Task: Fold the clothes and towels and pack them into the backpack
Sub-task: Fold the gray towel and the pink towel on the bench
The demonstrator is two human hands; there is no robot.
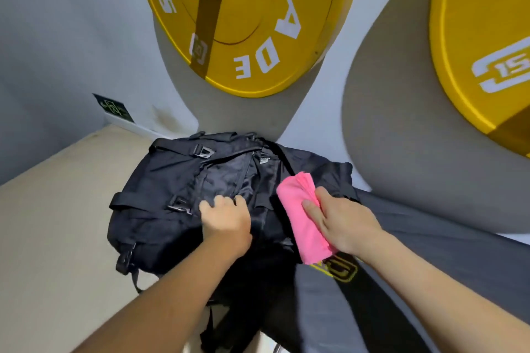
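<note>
A black backpack (160, 203) with straps and buckles lies on its side across the middle of the view. My left hand (226, 218) grips the fabric at the edge of its opening, fingers curled into the material. A folded pink towel (298, 223) hovers at the backpack's right side, and my right hand (341, 221) holds it from the right with fingers laid along it. The inside of the backpack is dark and I cannot see its contents.
The backpack rests partly on a beige floor (51, 223) and partly on a dark grey mat (430, 252) with a yellow logo. Two large yellow weight plates (258, 23) hang on the wall behind. A small green sign (114, 107) sits low on the left wall.
</note>
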